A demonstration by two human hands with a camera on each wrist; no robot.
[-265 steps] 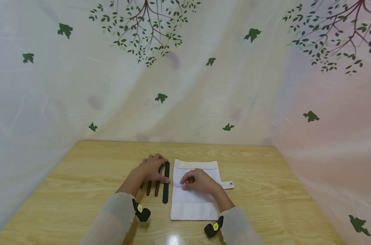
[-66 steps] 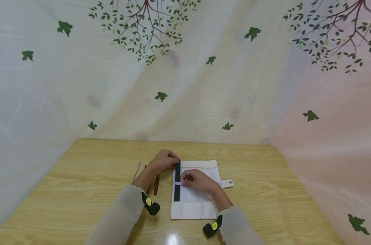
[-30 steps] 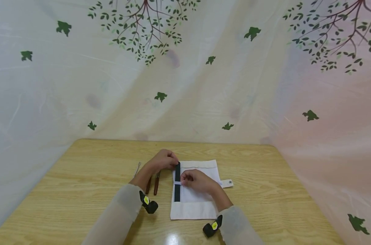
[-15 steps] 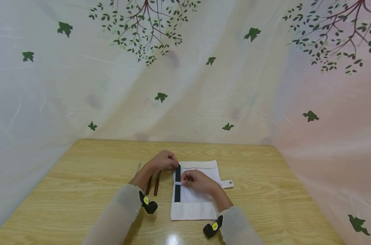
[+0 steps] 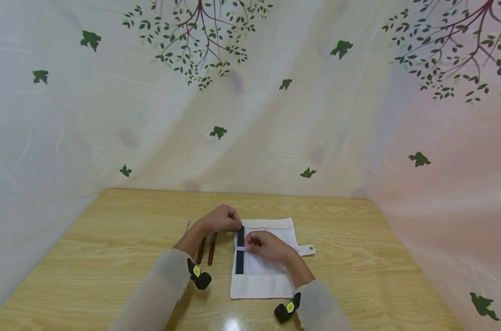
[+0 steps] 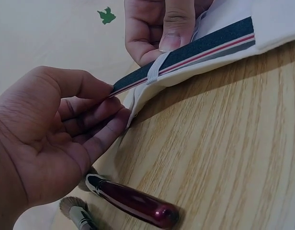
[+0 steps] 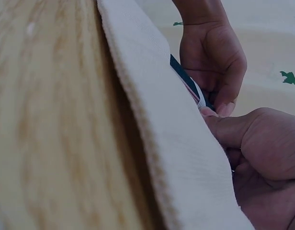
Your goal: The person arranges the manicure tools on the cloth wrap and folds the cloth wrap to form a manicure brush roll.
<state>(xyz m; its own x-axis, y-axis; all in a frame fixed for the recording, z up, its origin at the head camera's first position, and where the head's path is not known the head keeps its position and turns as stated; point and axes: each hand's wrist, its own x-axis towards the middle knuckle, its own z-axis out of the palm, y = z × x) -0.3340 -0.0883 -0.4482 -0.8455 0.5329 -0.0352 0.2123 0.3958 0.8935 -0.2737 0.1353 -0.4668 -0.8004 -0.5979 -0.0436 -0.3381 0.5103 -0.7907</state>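
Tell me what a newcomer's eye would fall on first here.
Probably the dark flat strip, running beneath a white band along the left side of the white cloth case, its far end pinched by the left hand. Leafy branches high on the pale backdrop come next.

Behind and beside the wood-grained worktop (image 5: pixel 354 262), a pale sheet (image 5: pixel 258 119) is hung; leafy branches (image 5: pixel 200 9) and scattered dark green shapes (image 5: pixel 342 49) are displayed on it, above worktop level.

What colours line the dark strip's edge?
The edge shows red between whitish lines, best in the left wrist view.
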